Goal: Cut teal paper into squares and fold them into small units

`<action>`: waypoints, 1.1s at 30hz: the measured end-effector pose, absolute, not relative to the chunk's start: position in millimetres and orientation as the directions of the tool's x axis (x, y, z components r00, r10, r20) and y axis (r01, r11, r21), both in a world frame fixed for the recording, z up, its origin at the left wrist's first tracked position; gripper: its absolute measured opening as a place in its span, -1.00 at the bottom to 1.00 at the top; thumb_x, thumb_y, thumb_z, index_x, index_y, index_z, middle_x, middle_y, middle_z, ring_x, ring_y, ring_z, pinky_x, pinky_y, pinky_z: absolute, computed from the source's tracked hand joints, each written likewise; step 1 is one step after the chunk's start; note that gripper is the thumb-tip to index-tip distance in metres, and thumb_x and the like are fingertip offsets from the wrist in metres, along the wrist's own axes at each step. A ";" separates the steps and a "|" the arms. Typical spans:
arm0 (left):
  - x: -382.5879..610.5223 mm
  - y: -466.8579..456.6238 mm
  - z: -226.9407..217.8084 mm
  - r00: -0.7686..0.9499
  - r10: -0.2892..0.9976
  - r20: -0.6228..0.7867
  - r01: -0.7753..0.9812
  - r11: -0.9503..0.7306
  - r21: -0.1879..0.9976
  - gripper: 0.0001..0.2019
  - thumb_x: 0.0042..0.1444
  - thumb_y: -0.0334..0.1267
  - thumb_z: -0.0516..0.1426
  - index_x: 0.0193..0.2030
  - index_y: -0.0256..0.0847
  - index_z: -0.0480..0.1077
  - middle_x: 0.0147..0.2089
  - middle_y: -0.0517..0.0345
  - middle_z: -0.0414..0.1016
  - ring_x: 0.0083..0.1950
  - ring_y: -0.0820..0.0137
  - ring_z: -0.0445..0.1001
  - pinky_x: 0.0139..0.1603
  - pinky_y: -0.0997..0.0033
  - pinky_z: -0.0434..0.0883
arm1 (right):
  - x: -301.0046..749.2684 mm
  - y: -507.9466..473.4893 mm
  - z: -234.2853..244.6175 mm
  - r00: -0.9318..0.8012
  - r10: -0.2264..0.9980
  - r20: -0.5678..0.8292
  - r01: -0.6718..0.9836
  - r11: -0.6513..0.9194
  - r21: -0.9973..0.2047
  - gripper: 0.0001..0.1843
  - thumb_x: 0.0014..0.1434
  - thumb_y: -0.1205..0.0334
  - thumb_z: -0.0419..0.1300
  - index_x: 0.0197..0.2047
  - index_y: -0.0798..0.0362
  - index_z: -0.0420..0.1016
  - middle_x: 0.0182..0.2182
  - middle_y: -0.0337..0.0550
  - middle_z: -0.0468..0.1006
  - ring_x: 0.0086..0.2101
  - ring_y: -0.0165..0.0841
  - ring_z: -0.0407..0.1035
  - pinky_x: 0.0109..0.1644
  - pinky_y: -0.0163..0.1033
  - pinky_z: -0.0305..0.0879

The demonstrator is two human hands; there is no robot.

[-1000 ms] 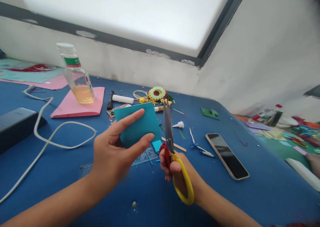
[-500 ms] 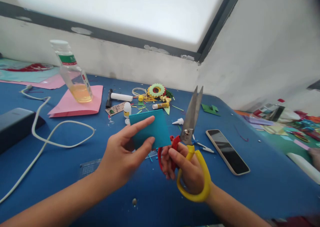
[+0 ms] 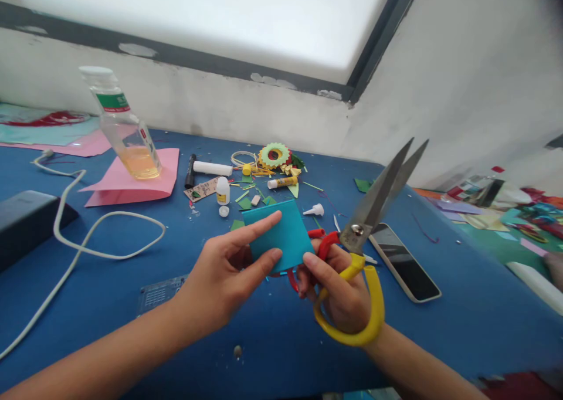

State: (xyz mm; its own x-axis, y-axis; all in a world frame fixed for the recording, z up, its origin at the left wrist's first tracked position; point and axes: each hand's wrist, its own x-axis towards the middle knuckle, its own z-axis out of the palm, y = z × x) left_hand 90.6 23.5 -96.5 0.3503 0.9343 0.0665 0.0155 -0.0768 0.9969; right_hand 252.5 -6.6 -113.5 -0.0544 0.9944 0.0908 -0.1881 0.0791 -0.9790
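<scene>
A square of blue paper is pinched between the thumb and fingers of my left hand, held up above the table. My right hand grips a pair of scissors by its red and yellow handles. The blades point up and to the right, parted slightly at the tips. My right thumb lies against the lower right corner of the paper. The fingers behind the paper are partly hidden.
A phone lies to the right on the blue table. Behind the paper are a glue bottle, a glue stick, and paper scraps. A bottle of yellow liquid stands on pink paper, near a white cable.
The scissors have tilted further to the right. My right thumb has come to the paper's corner. The paper and my left hand have shifted slightly right and down.
</scene>
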 end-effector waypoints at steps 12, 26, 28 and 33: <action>85.6 29.4 -90.6 0.441 0.895 0.067 0.080 -0.114 0.990 -0.50 -0.04 -0.27 0.23 0.10 0.03 0.34 -0.63 0.37 0.16 -0.62 0.62 0.06 -0.69 0.68 0.07 | 259.3 -1.9 -116.5 0.070 0.988 0.139 -0.147 0.148 -0.978 -0.76 0.11 0.11 0.17 -0.47 0.05 0.28 -0.70 -0.38 0.36 -0.68 -0.53 0.20 -0.61 -0.43 0.13; 73.8 41.3 -69.3 0.713 0.694 -0.102 0.380 -0.261 0.887 -0.87 -0.07 -0.24 0.23 -0.33 -0.07 0.57 -0.45 0.22 0.56 -0.45 0.44 0.47 -0.50 0.61 0.38 | 282.0 3.7 -102.5 -0.348 0.937 -0.035 0.244 0.054 -0.968 -0.79 0.09 0.16 0.14 -0.48 0.05 0.23 -0.66 -0.38 0.22 -0.64 -0.53 0.12 -0.59 -0.40 0.08; 73.2 41.3 -69.1 0.736 0.666 -0.118 0.378 -0.261 0.888 -0.88 -0.08 -0.23 0.23 -0.35 -0.06 0.58 -0.43 0.22 0.58 -0.41 0.41 0.49 -0.47 0.59 0.40 | 281.3 2.6 -98.0 -0.390 0.920 -0.042 0.297 0.083 -0.951 -0.79 0.07 0.17 0.14 -0.51 0.05 0.22 -0.68 -0.38 0.19 -0.65 -0.52 0.09 -0.60 -0.39 0.07; 73.0 42.1 -70.4 0.724 0.673 -0.153 0.352 -0.169 0.920 -0.85 -0.09 -0.30 0.24 -0.32 -0.05 0.57 -0.44 0.23 0.58 -0.47 0.43 0.47 -0.52 0.57 0.38 | 280.7 3.9 -103.0 -0.359 0.933 -0.037 0.197 0.037 -0.980 -0.77 0.08 0.11 0.17 -0.47 0.05 0.24 -0.67 -0.39 0.21 -0.66 -0.54 0.10 -0.62 -0.42 0.07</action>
State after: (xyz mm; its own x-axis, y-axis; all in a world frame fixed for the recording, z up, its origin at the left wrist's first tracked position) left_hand 73.0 42.1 -70.4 0.7236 0.6730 -0.1532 0.3523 -0.1692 0.9205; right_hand 280.7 3.9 -103.0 -0.3589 0.9326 -0.0374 0.1971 0.0366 -0.9797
